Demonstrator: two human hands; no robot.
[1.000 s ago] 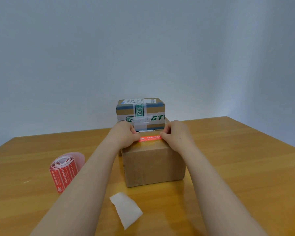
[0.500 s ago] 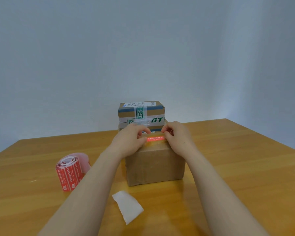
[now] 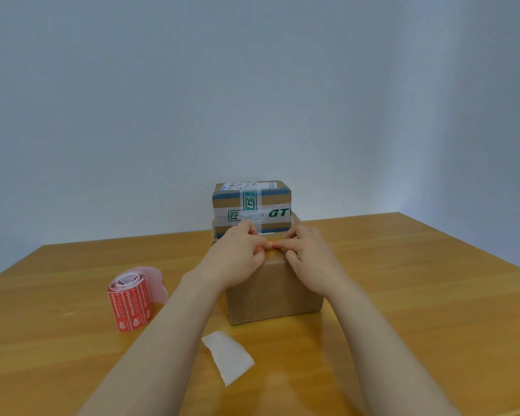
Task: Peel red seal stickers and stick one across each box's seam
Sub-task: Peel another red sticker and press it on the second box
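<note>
Head view: nearest on the wooden table [image 3: 433, 295] lies a white scrap of backing paper [image 3: 228, 360], and a little farther to the left lies the roll of red stickers [image 3: 131, 304], its loose tail curling off behind it. Beyond the scrap stands a plain brown box [image 3: 273, 292], and on its top near edge the left hand [image 3: 234, 259] and the right hand [image 3: 309, 259] meet, fingers curled and tips closed on the red seal sticker [image 3: 272, 243]. Only a small red patch shows between them, and whether it already lies across the seam cannot be told. The sticker looks thin, limp and very light, likely to fold onto itself or cling to skin, so it is best held by its two ends, kept taut, and rubbed down from the middle outward. The cardboard should be stiff enough to take that pressure. Just behind this box, two taped boxes [image 3: 251, 199] are stacked against the far pale wall [image 3: 252, 85].
</note>
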